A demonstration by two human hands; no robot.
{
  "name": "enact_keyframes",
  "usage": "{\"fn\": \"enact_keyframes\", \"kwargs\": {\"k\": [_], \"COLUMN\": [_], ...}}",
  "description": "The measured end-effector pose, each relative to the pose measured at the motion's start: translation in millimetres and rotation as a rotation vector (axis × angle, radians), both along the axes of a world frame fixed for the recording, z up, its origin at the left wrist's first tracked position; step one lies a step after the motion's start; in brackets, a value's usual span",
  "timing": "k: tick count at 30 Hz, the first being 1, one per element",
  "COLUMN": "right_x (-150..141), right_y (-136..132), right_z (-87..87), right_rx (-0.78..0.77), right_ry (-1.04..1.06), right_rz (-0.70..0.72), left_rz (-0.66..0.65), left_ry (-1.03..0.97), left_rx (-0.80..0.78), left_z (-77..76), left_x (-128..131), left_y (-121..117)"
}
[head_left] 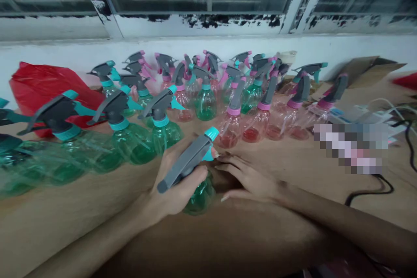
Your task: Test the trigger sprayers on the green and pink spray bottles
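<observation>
My left hand is wrapped round the neck of a green spray bottle, whose grey head and turquoise nozzle point away to the right. Its clear body shows below my thumb, near the table's front edge. Just right of that bottle, my right hand is held low over the table with its fingers stretched out and apart, holding nothing. Beyond my left hand stands a row of green spray bottles with turquoise collars. Past my right fingertips are several pink spray bottles with pink collars.
More pink and green spray bottles crowd the back by the white wall. A red plastic bag lies at the back left. On the right are a cardboard piece, cables and a blurred-out patch. The wooden table ends close in front of me.
</observation>
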State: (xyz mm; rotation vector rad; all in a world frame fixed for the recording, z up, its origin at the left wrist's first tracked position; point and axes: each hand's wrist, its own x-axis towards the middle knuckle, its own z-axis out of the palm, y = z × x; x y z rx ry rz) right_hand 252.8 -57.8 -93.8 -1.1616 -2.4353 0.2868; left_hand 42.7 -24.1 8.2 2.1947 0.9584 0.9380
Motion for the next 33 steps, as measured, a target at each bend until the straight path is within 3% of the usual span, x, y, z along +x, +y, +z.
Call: {"fn": "enact_keyframes", "kwargs": {"k": [3, 12, 21, 29, 33], "right_x": [1.2, 2.1, 5.3, 5.4, 5.4], "right_y": [5.7, 12.0, 14.8, 14.9, 13.4], "right_z": [-2.8, -8.8, -11.5, -10.9, -10.5], "right_rx": [0.018, -0.015, -0.072, -0.092, -0.101], "right_ry": [-0.008, -0.057, 0.017, 0.008, 0.006], "right_rz": [0.007, 0.048, 0.062, 0.064, 0.056], "left_rz": [-0.041, 0.029, -0.068, -0.096, -0.109], "left_ry": [-0.042, -0.029, -0.06, -0.052, -0.04], "left_rx": [0.0, -0.103, -0.163, -0.134, -0.045], "left_z": [0.2, 0.5, 1.8, 5.1, 3.5], "left_x": [-3.5, -9.5, -1.2, -1.6, -1.2], "left_y": [1.5, 7.9, 5.2, 5.6, 4.5]}}
